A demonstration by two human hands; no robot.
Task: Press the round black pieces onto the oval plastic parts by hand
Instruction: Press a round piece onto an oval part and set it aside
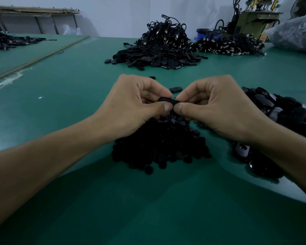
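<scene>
Head view, looking down past two bare forearms onto a green surface (60, 106). At the centre of the frame both grips meet on one oval plastic part (168, 100). The left grip (136, 105) pinches its left end between thumb and forefinger, and the right grip (215, 108) pinches its right end the same way. The part lies roughly level, its long axis running left to right across the frame. Both thumbs press it from the near side, so neither hand is nearer. Fingers hide whether a round piece already sits on it. Directly beneath the hands lies a heap of round black pieces (159, 151). A heap of oval parts (283, 117) sits at the right edge, and a further heap (154, 57) lies in the upper centre, in front of tangled cables (166, 32).
</scene>
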